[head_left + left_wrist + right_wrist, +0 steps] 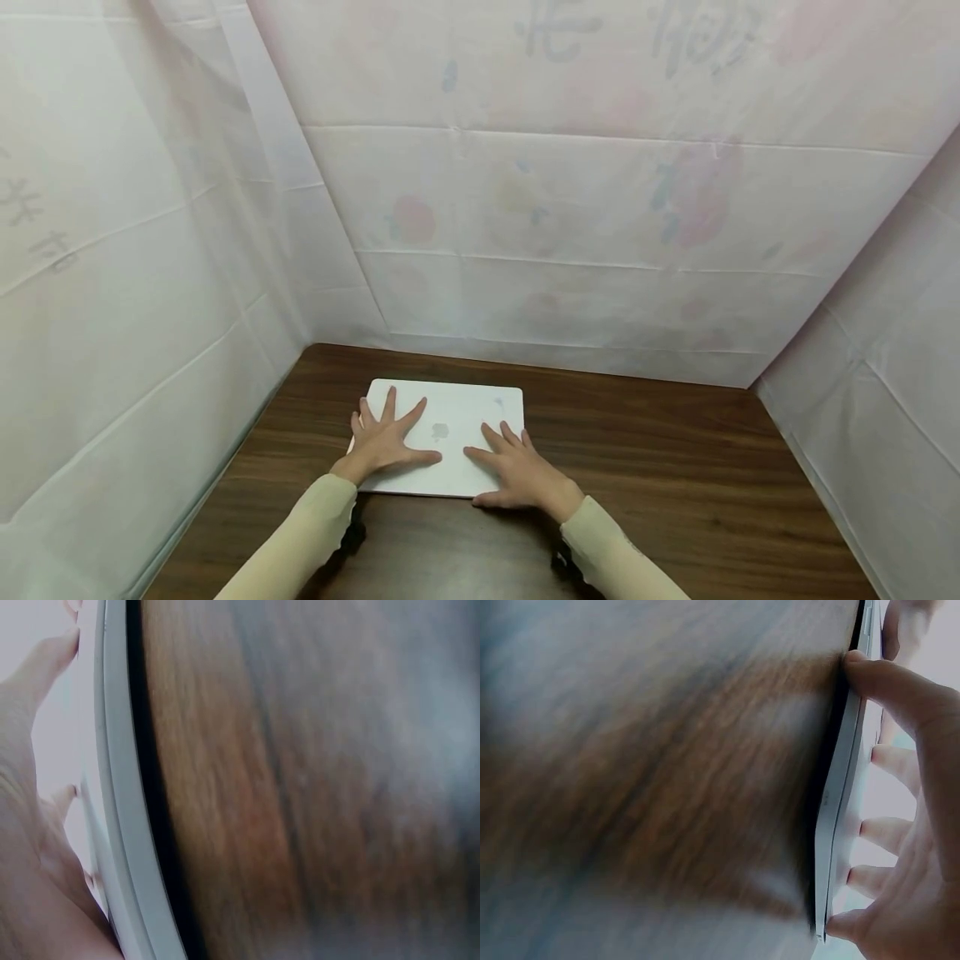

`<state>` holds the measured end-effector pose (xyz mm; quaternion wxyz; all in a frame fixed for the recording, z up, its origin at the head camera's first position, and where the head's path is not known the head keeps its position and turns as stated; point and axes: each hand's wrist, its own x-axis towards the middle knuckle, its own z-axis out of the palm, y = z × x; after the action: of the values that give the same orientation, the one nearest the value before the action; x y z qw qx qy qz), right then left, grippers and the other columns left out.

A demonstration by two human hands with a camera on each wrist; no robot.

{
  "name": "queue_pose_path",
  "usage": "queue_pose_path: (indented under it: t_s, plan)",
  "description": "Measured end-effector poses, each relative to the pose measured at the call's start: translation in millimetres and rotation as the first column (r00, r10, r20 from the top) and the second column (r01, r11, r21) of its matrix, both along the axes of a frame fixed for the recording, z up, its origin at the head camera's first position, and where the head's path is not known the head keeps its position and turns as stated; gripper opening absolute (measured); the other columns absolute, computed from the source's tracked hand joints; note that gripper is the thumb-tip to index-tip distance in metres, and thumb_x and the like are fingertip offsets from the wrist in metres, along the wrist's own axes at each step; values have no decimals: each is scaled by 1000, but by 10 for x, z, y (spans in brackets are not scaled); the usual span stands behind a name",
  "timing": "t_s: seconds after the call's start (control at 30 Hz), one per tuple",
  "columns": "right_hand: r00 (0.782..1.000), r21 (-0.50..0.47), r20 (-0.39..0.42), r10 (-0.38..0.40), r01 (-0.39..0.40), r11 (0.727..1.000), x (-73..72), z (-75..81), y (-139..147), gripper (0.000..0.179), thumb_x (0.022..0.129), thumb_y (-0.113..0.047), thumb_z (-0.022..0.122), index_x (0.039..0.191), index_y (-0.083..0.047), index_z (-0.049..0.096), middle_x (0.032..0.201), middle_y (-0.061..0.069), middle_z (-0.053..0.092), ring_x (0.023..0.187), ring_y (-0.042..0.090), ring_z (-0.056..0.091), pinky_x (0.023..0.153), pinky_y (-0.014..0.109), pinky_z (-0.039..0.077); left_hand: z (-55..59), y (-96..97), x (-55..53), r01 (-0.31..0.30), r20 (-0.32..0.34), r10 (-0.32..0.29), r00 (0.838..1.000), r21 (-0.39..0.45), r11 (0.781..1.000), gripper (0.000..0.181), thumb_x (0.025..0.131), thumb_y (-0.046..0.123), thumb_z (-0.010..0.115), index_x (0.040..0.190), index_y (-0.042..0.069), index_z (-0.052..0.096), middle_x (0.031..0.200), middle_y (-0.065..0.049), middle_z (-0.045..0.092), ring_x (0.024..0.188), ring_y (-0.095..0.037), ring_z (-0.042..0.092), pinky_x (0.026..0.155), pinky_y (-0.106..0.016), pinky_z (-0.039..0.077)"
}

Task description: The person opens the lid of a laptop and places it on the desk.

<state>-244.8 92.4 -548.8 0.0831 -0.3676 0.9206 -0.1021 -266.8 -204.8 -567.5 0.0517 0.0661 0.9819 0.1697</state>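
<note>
A closed silver laptop with an apple logo on its lid lies flat on the table. My left hand rests on the left part of the lid, fingers spread wide and thumb pointing toward the middle. On the right part, my right hand lies with its fingers spread over the lid. Its thumb touches the laptop's front edge in the right wrist view. The left wrist view shows the front edge close up, with the left fingers on the lid above it.
The dark wood table extends to the right of the laptop and in front of it. White printed cloth hangs behind the table, with more cloth along the left and right sides.
</note>
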Motion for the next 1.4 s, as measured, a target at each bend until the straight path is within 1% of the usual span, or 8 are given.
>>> queue_pose_path:
  t_s: [0.27,0.5,0.67,0.83,1.13,1.4]
  plan:
    - [1000,0,0,-7,7,1000,28,-19,53,77,90,-66,68,156,-34,45,170,13,25,155,47,21,117,73,25,-22,59,37,-11,-12,11,1000,-5,1000,116,66,92,64,162,36,32,171,-28,2,142,-76,-4,109,-86,5]
    - [1000,-2,6,-21,21,1000,56,-17,119,77,89,-65,70,156,-33,46,170,13,26,155,47,21,117,73,24,-38,143,46,-6,-21,5,1000,-13,1000,115,66,95,61,162,38,31,171,-27,3,143,-75,-3,110,-85,6]
    - [1000,-29,18,-19,20,999,68,-16,140,78,89,-64,71,156,-33,47,170,14,25,155,47,21,117,73,23,-15,170,66,-14,-29,14,999,-7,1000,115,65,94,63,161,39,33,171,-27,4,143,-75,-3,110,-86,6]
    - [1000,-42,14,-16,16,999,65,-14,146,78,88,-63,72,155,-32,47,170,14,25,155,48,21,117,74,23,-22,177,66,-12,-39,13,999,12,1000,115,66,92,65,161,35,35,170,-28,5,143,-75,-3,110,-86,5]
    - [1000,-47,21,-21,22,999,58,-15,181,78,88,-64,72,155,-32,48,170,13,25,156,47,20,118,73,22,25,212,77,-17,-31,16,999,-30,999,114,65,94,62,161,41,32,171,-27,5,143,-75,0,110,-86,8]
    - [1000,-65,22,-17,19,998,65,-18,208,78,87,-63,73,155,-31,49,170,14,26,155,48,21,118,74,21,11,232,93,-23,-26,23,999,-17,1000,116,64,94,64,161,39,32,171,-27,4,143,-75,-2,110,-85,6]
